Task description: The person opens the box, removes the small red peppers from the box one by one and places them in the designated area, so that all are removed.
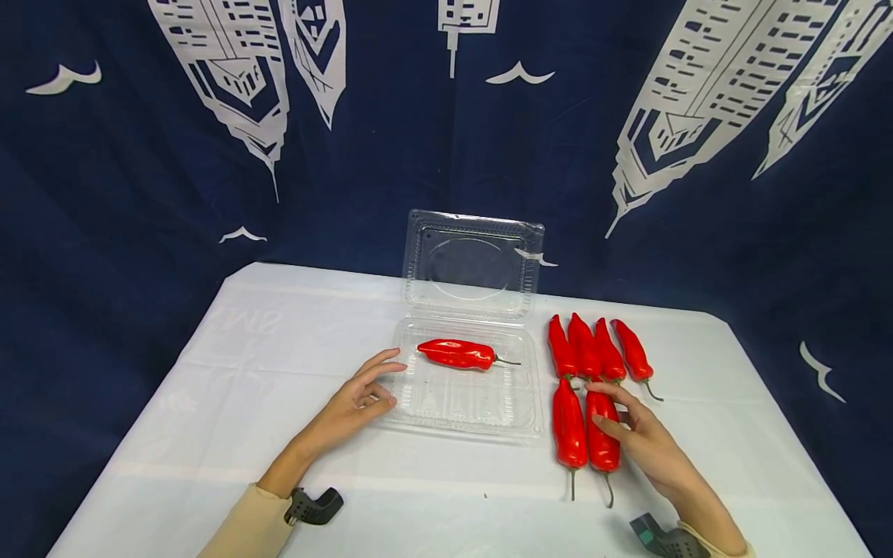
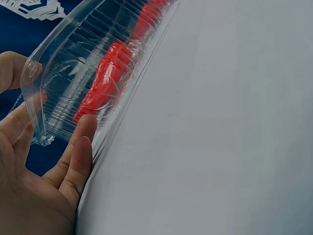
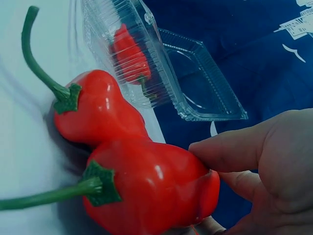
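A clear plastic clamshell box [image 1: 463, 403] stands with its lid [image 1: 474, 267] raised. One red chili pepper [image 1: 456, 354] lies across its base, stem to the right. At the box's left edge is my left hand [image 1: 356, 399], its fingers spread and touching the side wall, as the left wrist view [image 2: 44, 171] also shows. On the right, my right hand [image 1: 645, 438] grips a red chili pepper [image 1: 603, 442] in the near row, thumb on one side and fingers on the other. That pepper [image 3: 146, 181] still lies beside its neighbour [image 3: 100, 110], stem toward me.
Another red chili pepper [image 1: 570, 426] lies left of the gripped one. Behind them is a row of several chili peppers [image 1: 586, 345]. A white cloth covers the table [image 1: 279, 349]; a dark blue printed curtain [image 1: 391, 155] hangs behind it.
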A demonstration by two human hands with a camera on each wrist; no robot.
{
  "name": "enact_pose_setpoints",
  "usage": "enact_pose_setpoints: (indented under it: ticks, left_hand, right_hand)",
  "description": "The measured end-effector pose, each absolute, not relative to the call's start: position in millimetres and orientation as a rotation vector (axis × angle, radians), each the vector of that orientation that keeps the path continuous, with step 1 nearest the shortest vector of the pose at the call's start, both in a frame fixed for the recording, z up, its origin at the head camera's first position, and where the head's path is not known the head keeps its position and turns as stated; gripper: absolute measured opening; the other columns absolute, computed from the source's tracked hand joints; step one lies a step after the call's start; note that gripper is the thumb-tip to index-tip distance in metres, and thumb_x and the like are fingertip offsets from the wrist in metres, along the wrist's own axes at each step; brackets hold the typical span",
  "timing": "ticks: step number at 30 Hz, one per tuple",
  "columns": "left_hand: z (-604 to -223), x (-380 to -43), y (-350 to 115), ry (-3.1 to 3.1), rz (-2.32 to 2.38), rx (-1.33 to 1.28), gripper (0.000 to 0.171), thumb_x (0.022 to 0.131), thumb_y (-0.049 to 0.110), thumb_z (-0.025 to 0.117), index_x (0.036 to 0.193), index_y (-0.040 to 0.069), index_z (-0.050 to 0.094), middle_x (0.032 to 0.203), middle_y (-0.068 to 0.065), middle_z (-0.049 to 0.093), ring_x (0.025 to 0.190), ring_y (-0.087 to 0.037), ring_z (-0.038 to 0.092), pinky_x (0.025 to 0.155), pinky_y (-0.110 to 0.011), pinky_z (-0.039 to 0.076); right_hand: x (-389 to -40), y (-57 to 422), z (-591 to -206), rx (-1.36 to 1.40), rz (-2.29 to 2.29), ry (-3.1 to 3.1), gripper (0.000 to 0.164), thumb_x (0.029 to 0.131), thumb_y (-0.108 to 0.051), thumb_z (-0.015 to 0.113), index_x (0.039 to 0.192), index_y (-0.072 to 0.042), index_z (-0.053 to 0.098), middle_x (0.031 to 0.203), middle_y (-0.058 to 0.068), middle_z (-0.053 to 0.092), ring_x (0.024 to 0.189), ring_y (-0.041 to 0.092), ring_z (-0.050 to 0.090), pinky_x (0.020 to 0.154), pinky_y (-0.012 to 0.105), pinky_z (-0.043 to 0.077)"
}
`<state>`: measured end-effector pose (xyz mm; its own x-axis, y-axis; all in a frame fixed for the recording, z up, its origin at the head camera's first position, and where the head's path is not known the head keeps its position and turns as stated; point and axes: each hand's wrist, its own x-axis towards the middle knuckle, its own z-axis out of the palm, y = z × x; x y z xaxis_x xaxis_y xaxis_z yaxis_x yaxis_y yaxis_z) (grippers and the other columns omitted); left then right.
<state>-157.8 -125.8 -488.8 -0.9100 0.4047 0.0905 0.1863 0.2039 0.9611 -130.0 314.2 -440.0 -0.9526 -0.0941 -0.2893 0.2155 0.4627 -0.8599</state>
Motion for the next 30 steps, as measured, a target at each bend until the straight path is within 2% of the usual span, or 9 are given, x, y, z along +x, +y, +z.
enact_pose_setpoints:
  ticks: [3, 8, 16, 22, 30]
  left_hand:
    - [-488.8, -157.9, -125.9, 2.294, 1.782, 0.57, 0.05, 0.097, 0.01, 0.063, 0.145, 0.015, 0.051, 0.163, 0.008, 0.025, 0.098, -0.019, 0.062, 0.082, -0.023, 0.053]
    - [-489.1, -158.1, -126.0, 2.291, 1.788, 0.572, 0.05, 0.097, 0.01, 0.064, 0.145, 0.014, 0.051, 0.163, 0.01, 0.026, 0.098, -0.019, 0.062, 0.082, -0.023, 0.053]
    - [-489.7, -157.9, -125.8, 2.29, 1.791, 0.57, 0.05, 0.097, 0.011, 0.064, 0.145, 0.014, 0.051, 0.163, 0.008, 0.026, 0.098, -0.018, 0.062, 0.082, -0.023, 0.053]
    - [-488.7, -156.8, -125.1, 2.301, 1.781, 0.561, 0.05, 0.097, 0.01, 0.063, 0.145, 0.015, 0.051, 0.163, 0.009, 0.026, 0.098, -0.018, 0.062, 0.082, -0.022, 0.053]
    - [-488.4, -157.1, -124.6, 2.305, 1.779, 0.555, 0.05, 0.097, 0.01, 0.063, 0.145, 0.015, 0.051, 0.163, 0.01, 0.026, 0.098, -0.019, 0.062, 0.082, -0.023, 0.053]
  right_hand:
    - [-130.6, 314.8, -443.6, 0.089, -1.489, 2.425, 0.057, 0.097, -0.013, 0.063, 0.149, -0.009, 0.04, 0.158, 0.022, 0.022, 0.135, 0.041, 0.025, 0.085, 0.029, 0.053]
    - [-132.5, 316.7, -448.1, 0.08, -1.461, 2.45, 0.057, 0.097, -0.013, 0.064, 0.149, -0.009, 0.041, 0.159, 0.022, 0.022, 0.139, 0.043, 0.022, 0.09, 0.033, 0.051]
    - [-131.8, 318.5, -447.1, 0.107, -1.409, 2.478, 0.058, 0.096, -0.013, 0.065, 0.149, -0.009, 0.041, 0.154, 0.024, 0.026, 0.128, 0.039, 0.032, 0.08, 0.03, 0.054]
    - [-131.5, 318.1, -446.3, 0.121, -1.387, 2.482, 0.058, 0.096, -0.013, 0.064, 0.149, -0.009, 0.041, 0.155, 0.024, 0.026, 0.129, 0.041, 0.032, 0.081, 0.03, 0.054]
    - [-132.0, 318.8, -447.0, 0.125, -1.351, 2.502, 0.059, 0.097, -0.011, 0.061, 0.151, -0.01, 0.039, 0.158, 0.026, 0.023, 0.133, 0.047, 0.029, 0.092, 0.043, 0.055]
